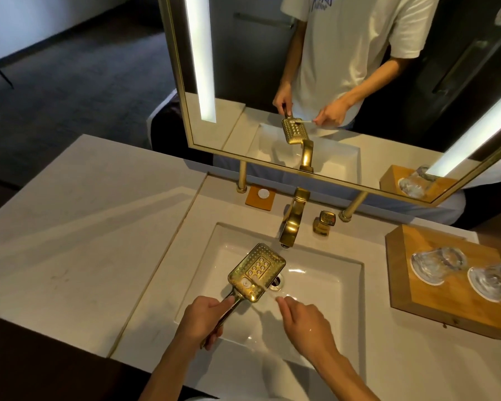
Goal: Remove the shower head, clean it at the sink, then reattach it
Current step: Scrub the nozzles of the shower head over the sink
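Observation:
A gold rectangular shower head [258,270] with its nozzle face up hovers over the white sink basin [324,287], near the drain. My left hand [203,319] grips its gold handle from below. My right hand [304,322] pinches the end of a thin white toothbrush [259,284], whose bristle end rests on the lower part of the nozzle face. The gold faucet [294,218] stands behind the basin, its spout just beyond the shower head. I see no water running.
A gold tap handle [324,222] sits right of the faucet. A wooden tray [446,308] with two glass dishes stands on the right of the counter. A small orange coaster [261,197] lies behind the basin. The gold-framed mirror [359,180] reflects both hands.

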`<move>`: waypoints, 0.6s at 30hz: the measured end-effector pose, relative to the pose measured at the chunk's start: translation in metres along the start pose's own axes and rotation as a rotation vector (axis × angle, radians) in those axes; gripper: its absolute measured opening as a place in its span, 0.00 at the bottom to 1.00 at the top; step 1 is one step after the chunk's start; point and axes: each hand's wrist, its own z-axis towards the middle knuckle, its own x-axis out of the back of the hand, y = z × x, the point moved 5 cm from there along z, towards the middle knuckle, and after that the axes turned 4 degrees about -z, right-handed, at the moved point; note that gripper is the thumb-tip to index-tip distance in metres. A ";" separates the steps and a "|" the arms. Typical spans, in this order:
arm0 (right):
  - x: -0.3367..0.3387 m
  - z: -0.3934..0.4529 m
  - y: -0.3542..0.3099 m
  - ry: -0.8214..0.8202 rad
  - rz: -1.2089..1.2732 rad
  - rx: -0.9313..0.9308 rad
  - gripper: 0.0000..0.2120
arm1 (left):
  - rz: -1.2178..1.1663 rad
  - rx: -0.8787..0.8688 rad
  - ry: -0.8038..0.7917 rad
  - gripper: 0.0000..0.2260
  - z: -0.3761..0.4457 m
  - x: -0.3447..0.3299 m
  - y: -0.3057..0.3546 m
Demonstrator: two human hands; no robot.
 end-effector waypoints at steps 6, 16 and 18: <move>0.031 0.020 0.027 0.064 0.135 -0.123 0.22 | -0.058 0.007 -0.037 0.22 -0.001 0.000 -0.004; -0.002 -0.009 0.014 0.058 0.003 0.000 0.20 | -0.113 0.029 -0.075 0.21 0.001 -0.004 -0.004; 0.011 0.004 0.025 0.083 0.069 -0.062 0.22 | -0.105 0.026 -0.085 0.22 0.001 -0.006 -0.003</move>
